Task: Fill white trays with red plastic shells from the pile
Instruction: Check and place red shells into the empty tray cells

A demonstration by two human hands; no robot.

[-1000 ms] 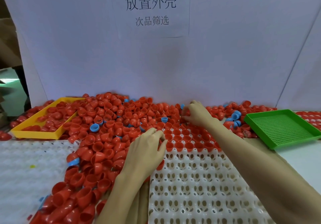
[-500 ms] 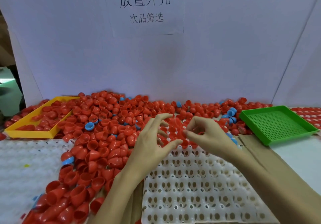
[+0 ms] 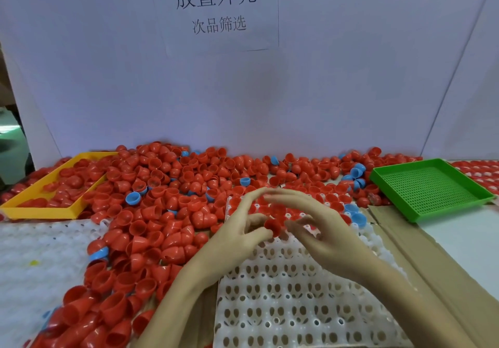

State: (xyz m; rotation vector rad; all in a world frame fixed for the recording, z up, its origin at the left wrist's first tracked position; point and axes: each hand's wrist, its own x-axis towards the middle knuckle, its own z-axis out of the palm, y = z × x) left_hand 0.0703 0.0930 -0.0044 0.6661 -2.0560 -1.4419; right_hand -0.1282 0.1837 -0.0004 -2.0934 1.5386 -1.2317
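White boards stand behind our table, with a paper sign fixed on them. Our left hand and right hand meet above the far part of the white tray. Between the fingertips of both hands we see one red shell. The left thumb and a finger seem to pinch it, but the hands are blurred. For the right hand we cannot tell if its fingers hold the shell or only touch it; its upper fingers are stretched out. Left of our fingers and beyond them lies the pile of red shells with some blue ones. Far left of the fingers is a yellow tray, far right a green tray.
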